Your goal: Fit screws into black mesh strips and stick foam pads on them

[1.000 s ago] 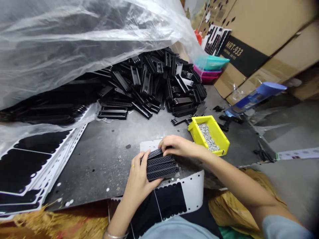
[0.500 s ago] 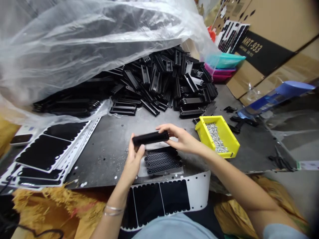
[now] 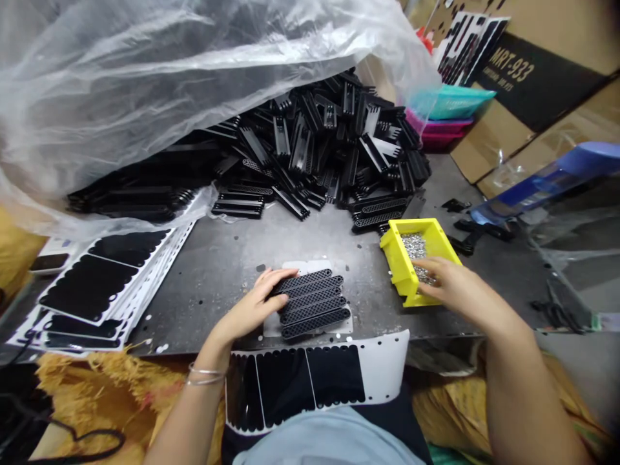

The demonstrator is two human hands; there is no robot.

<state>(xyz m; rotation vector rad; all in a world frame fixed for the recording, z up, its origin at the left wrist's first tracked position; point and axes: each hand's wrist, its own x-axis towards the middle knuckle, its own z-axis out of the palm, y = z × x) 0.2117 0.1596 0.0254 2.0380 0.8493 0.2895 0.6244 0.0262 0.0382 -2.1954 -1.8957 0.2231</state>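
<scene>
Head view: the left hand (image 3: 249, 309) lies open, fingers flat across the black mesh strips (image 3: 312, 303) to steady them, while the right hand (image 3: 460, 294), fingers curled, its grip unclear, dips into silver studs (image 3: 413, 245) in a yellow plastic bin (image 3: 396, 261).

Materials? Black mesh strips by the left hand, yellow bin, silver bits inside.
Black mesh strips: probably matte moulded plastic, from the dull, even surface; coated metal possible. Yellow bin: glossy moulded plastic, from its saturated colour. Silver bits: likely metal, since they glint; too small to tell more.

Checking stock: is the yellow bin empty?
Not empty: small silver pieces lie in the yellow bin, and the right hand reaches into them.
</scene>
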